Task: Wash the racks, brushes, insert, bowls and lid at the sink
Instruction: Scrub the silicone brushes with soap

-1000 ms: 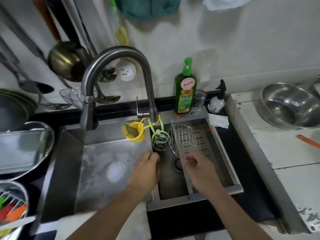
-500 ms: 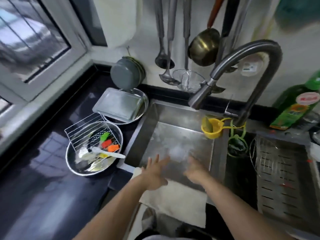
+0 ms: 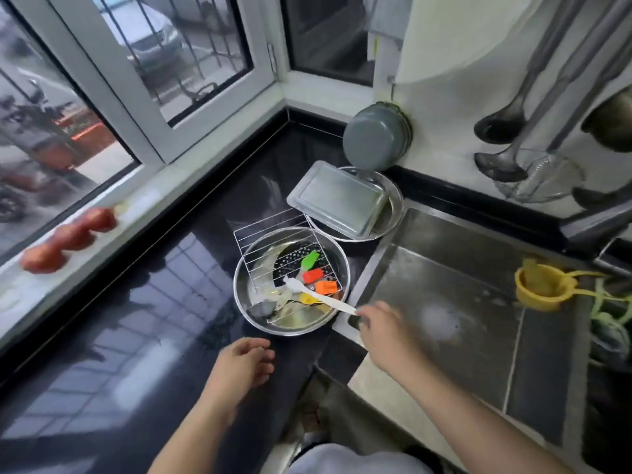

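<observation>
On the black counter [image 3: 143, 336], left of the steel sink [image 3: 455, 302], a round steel bowl [image 3: 246, 295] with the task's things piled inside: a wire rack [image 3: 266, 234] leaning over the far-left rim, a dark perforated insert [image 3: 290, 260] under it, and silicone brushes with green [image 3: 310, 260], red [image 3: 313, 275] and orange [image 3: 326, 287] heads lying on top near the right side. Across them a white brush handle [image 3: 328, 301], slanted, its end passing over the bowl's rim toward the sink corner. Just behind, touching or nearly touching the first bowl, a second round bowl [image 3: 393, 206] with a rectangular steel lid [image 3: 337, 196] resting tilted in it. Further back, a stack of grey bowls [image 3: 372, 142] standing on edge against the white wall. Right hand [image 3: 383, 331] above the sink's near-left corner, fingers bent and blurred, fingertips right at the end of the white handle; impossible to tell whether gripping it or only touching. Left hand [image 3: 239, 367] low over the counter, just in front of the first bowl, fingers loosely curled, holding nothing, apart from the rim. In the sink, a wet pale patch on the bottom; on the right divider, a yellow strainer [image 3: 540, 289]. Ladles [image 3: 502, 131] hanging on the wall at upper right. Along the window sill [image 3: 136, 206], three red tomatoes [image 3: 71, 236] in a row, blurred.
</observation>
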The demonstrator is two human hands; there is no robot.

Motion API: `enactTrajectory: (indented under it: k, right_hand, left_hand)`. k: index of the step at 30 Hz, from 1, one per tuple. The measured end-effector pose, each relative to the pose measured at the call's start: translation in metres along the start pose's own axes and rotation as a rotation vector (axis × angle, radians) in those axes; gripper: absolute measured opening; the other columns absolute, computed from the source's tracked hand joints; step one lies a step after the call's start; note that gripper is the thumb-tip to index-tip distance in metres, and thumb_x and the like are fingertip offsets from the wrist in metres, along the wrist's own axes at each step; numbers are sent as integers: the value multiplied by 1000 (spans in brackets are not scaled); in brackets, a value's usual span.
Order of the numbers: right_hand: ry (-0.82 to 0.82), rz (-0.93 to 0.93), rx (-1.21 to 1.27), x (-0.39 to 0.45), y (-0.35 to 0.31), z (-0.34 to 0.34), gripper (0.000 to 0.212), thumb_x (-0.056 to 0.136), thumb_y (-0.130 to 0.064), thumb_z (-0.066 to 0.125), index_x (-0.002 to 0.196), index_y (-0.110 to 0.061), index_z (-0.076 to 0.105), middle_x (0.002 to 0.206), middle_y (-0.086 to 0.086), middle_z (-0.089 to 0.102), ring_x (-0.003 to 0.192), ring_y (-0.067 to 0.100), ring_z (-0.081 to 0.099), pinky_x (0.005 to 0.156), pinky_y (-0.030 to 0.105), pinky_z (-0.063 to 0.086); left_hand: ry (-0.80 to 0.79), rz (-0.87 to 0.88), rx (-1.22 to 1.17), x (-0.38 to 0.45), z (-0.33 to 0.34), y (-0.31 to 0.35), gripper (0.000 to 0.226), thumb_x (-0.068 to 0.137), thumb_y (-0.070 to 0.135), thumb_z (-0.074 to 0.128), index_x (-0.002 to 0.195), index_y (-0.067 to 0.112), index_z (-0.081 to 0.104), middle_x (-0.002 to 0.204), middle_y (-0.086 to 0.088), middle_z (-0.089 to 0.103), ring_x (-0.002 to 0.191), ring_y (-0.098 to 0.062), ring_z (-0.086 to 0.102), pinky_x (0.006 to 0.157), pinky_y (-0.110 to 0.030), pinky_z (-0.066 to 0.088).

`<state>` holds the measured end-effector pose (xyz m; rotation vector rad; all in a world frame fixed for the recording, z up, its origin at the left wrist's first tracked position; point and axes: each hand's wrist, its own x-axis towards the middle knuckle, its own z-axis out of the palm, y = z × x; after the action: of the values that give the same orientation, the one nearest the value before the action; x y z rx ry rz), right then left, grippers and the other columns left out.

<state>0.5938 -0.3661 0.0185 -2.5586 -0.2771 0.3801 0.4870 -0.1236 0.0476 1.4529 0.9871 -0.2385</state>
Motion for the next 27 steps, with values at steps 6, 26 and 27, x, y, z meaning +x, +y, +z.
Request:
enactTrajectory:
  k: [6,26,27]
  right_hand:
    - [43,-130,-419,68,-60,51,31,89,-15,65,120,-21,65,114,1,63,107,24,48,92,38,45]
    - [270,469,492,-23,-47,5,24,96,-15,65,86,-37,65,84,-11,69,81,3,62,68,18,43]
    - [273,473,497,-23,-46,2,24,97,-16,65,86,-37,65,84,-11,69,81,3,62,69,19,44]
  left_hand:
    - [-119,21,63,53,-34,23,20,101,-3,49,103,3,68,85,-11,72,68,-22,61,65,-32,51]
    - [-8,701,1360,140,52,77,25,103,30,51,119,12,57,120,-6,66,113,-25,60,90,-36,49]
    - [-9,687,1360,143,53,76,24,103,28,51,120,12,56,120,-7,66,113,-26,60,90,-37,49]
